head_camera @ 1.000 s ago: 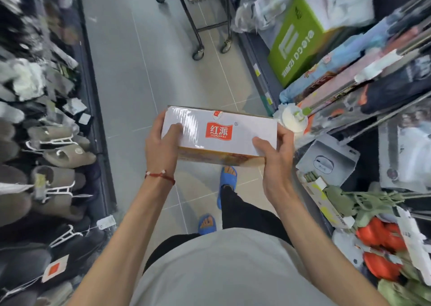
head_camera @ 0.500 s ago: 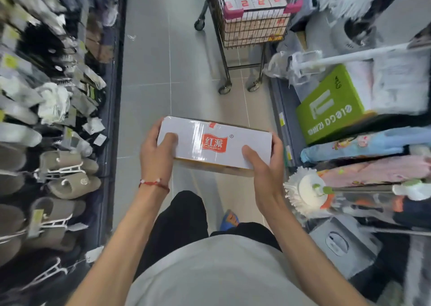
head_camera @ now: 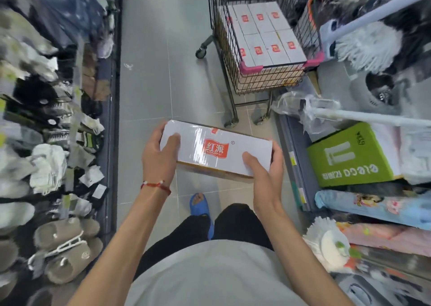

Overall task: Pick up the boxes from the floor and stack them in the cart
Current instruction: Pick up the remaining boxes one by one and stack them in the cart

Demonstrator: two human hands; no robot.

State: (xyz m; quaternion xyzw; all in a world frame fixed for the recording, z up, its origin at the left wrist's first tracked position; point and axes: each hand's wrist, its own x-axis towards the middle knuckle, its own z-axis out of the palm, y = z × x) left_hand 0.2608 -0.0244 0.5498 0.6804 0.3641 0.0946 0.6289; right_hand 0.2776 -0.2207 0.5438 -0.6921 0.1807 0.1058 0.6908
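Hands first: my left hand point(head_camera: 158, 159) grips the left short end of the white carton point(head_camera: 217, 152), thumb laid on the top face. My right hand point(head_camera: 265, 175) clamps the right short end the same way, its fingers point(head_camera: 277, 156) curled round that end; how far they reach underneath I cannot tell. The carton hangs between them above the tiled floor point(head_camera: 151, 84), near the middle of my view. Its long axis runs roughly 9 to 3 o'clock.

The wire cart point(head_camera: 233, 82) stands at 1 o'clock from the carton, well apart. A layer of matching cartons point(head_camera: 263, 30) already fills its basket, their long axes running about 12 to 6. So I judge that mine lies crosswise to those rows and wants a quarter turn before it goes on top. My right hand is the nearer one to the cart, so it would lead the reach.

I'd watch two things: the pink corner guard point(head_camera: 250, 69) on the near rim, which the carton must clear, and the plastic-wrapped mop handle point(head_camera: 349, 114) jutting from the shelving at 3 o'clock, just beside the cart's near right corner.
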